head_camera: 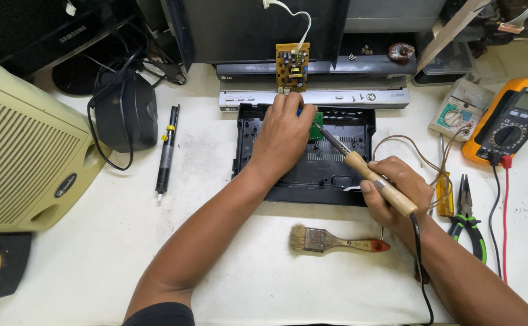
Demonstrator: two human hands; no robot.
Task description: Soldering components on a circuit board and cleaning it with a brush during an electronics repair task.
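Nearest lay paintbrush (336,241); right hand (396,196) clenched around soldering iron (366,172), left hand (283,136) pinching green circuit board (317,125) inside black casing (312,169); soldering apparently underway, needing steady tip contact

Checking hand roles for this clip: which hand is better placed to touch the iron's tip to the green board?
Right. The right hand grips the soldering iron, tip at the green circuit board; the left hand rests on that board.

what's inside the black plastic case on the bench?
Inside the black case: a small green circuit board at the back, with the soldering iron tip on it. The left hand covers most of the board.
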